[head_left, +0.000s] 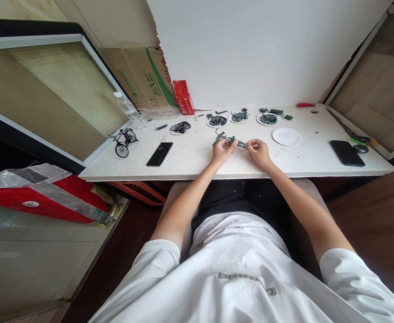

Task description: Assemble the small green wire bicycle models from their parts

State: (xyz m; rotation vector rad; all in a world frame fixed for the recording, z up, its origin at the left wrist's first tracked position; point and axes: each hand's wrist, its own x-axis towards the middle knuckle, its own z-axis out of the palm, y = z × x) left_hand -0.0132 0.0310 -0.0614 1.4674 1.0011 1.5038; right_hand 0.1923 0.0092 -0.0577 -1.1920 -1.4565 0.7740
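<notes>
My left hand is closed on a long, thin green plastic model part, held just above the table near its front edge. Pinched fingers of my right hand meet the right end of the same part; any smaller piece between them is too small to make out. Beyond my hands are paper plates of parts: one plate with black pieces, another with black pieces, and two with green pieces. A bare white paper plate lies to the right of my right hand.
An assembled black model bicycle stands at the left, near a clear bottle and a phone. At the right lie a black phone and scissors. A red box stands at the back of the white table.
</notes>
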